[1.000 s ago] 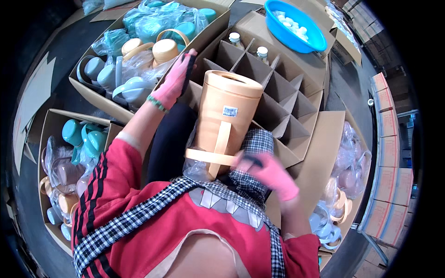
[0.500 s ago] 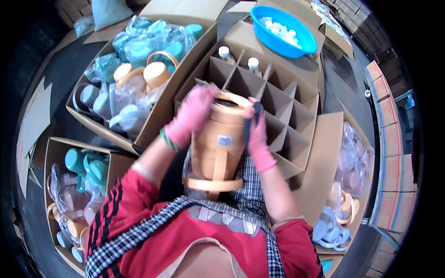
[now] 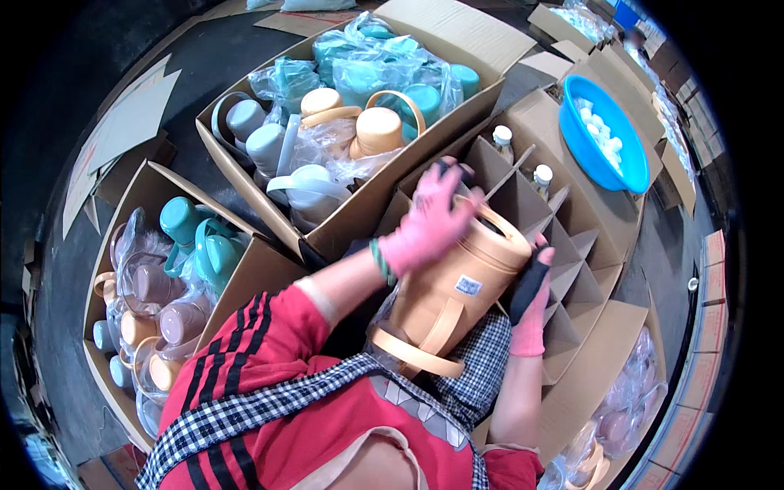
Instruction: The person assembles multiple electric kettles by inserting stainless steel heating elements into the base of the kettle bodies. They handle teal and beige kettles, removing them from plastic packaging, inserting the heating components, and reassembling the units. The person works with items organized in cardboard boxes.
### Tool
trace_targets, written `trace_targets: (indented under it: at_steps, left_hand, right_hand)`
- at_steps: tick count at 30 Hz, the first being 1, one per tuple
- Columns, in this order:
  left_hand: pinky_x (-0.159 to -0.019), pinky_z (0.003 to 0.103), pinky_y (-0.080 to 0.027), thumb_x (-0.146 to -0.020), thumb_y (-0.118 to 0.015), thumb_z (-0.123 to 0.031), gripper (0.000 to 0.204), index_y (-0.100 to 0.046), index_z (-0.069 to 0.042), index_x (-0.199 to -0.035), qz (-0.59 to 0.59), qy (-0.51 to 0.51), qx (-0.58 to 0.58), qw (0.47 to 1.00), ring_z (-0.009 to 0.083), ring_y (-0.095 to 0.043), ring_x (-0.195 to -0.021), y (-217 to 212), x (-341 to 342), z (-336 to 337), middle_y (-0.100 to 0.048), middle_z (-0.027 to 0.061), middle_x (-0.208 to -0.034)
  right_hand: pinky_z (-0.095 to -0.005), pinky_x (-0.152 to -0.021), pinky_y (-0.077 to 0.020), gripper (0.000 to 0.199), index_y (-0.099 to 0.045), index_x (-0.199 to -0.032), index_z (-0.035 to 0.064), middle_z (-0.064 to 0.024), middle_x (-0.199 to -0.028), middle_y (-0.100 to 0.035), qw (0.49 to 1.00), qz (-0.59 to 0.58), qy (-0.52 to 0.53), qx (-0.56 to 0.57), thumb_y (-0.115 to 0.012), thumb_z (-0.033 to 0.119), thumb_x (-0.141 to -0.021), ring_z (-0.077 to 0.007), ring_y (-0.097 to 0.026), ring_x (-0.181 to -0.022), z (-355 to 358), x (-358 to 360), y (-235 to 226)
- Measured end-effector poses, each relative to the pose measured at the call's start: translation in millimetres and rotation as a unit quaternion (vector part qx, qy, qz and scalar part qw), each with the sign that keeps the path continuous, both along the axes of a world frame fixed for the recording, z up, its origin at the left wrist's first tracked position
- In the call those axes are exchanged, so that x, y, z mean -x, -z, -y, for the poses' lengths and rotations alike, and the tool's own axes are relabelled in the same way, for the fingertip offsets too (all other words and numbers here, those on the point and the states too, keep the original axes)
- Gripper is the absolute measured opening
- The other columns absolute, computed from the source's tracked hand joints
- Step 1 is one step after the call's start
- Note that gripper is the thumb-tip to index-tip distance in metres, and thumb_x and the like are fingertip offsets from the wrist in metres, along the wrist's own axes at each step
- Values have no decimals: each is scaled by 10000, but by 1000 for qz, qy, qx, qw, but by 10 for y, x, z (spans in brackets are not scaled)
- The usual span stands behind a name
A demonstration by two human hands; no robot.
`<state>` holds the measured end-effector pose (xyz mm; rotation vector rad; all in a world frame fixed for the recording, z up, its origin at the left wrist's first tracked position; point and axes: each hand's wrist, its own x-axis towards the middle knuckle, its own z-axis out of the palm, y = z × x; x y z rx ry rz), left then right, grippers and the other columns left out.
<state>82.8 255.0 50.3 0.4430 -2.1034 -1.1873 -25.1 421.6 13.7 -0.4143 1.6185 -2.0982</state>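
A peach-coloured insulated jug [image 3: 445, 290] with a carry handle and a small label stands tilted in my lap, its round mouth facing up and away. My left hand [image 3: 433, 220], in a pink glove with black coating, is over the far left side of the mouth, fingers spread and covering part of the rim. My right hand [image 3: 531, 306], gloved alike, is beside the jug's right side with its fingers stretched out. Whether the right palm presses on the jug is hard to see.
An open carton [image 3: 282, 216] holds teal, peach and pale blue jugs, some bagged. Ahead right, a divided carton [image 3: 584, 327] has two white-capped bottles [image 3: 501, 139]. Beyond is a blue basin [image 3: 572, 139] of small white pieces. More jugs fill a left carton [image 3: 122, 388] and a right carton [image 3: 629, 314].
The view has swung, so the surroundings sit further right and the jug leans more. My left hand has spread over the mouth, and my right fingers have straightened along the side.
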Motion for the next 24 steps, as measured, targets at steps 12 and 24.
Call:
trace_targets:
  at_steps: [12,24]
  left_hand:
    - [-972,464,-261,-712,-617,-385,655,-406,-17,-1211,23,68,90,993,421,-323,-1152,-150,-20,-275,-371,240,-1219]
    - [-741,271,-451,-591,-768,-204,492,-546,4,-978,-114,102,-205,967,130,-563,-803,-596,-99,-18,-604,89,-866]
  right_hand:
    - [-308,-965,-308,620,-392,-1210,-25,-106,-1201,-452,983,146,-56,100,-360,499,-879,-195,-431,-1096,57,432,11]
    - [-453,-978,-272,865,-257,-1304,26,-223,-1313,-250,751,-640,93,-133,-651,463,-670,-387,-274,-1206,254,-134,-853]
